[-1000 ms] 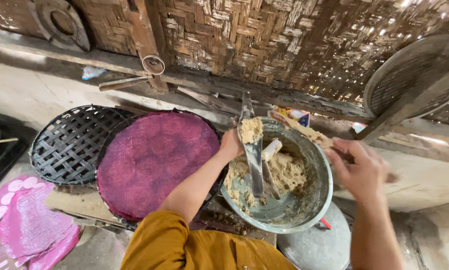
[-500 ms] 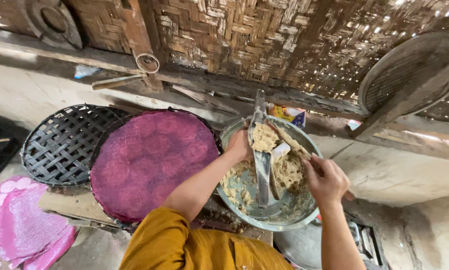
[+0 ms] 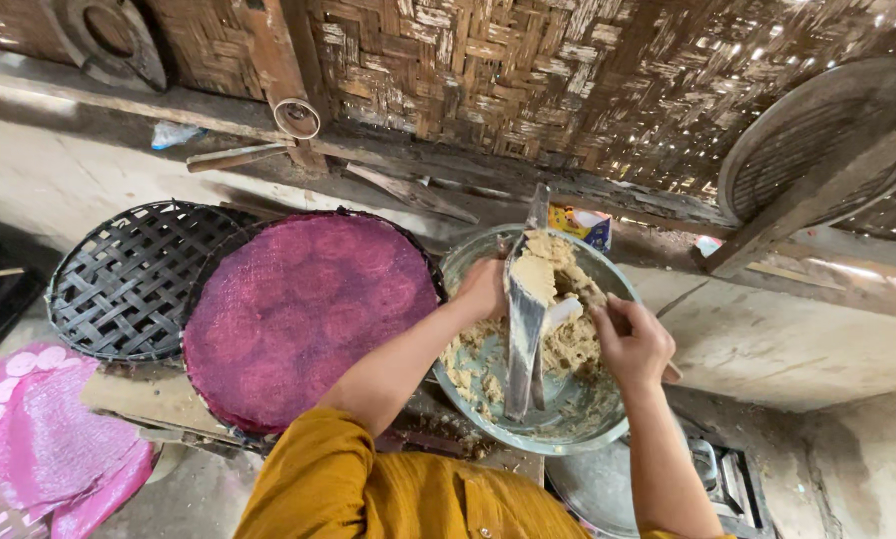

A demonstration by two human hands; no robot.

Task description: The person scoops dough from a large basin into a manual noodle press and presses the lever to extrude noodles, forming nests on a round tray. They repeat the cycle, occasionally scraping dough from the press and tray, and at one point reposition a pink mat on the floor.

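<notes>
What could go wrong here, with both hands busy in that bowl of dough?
The metal bowl seems to sit on a cluttered, uneven surface, so pressing down might tip it. The long metal scraper by the left hand is heaped with dough that could drop. Crumbs may scatter onto the purple mesh tray beside the bowl as the right hand works.

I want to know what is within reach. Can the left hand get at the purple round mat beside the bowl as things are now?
Probably yes. The left hand is at the rim of the bowl, right next to the purple mat, and nothing stands between them. It is busy on the long metal tool, though, so it would have to let go first.
</notes>
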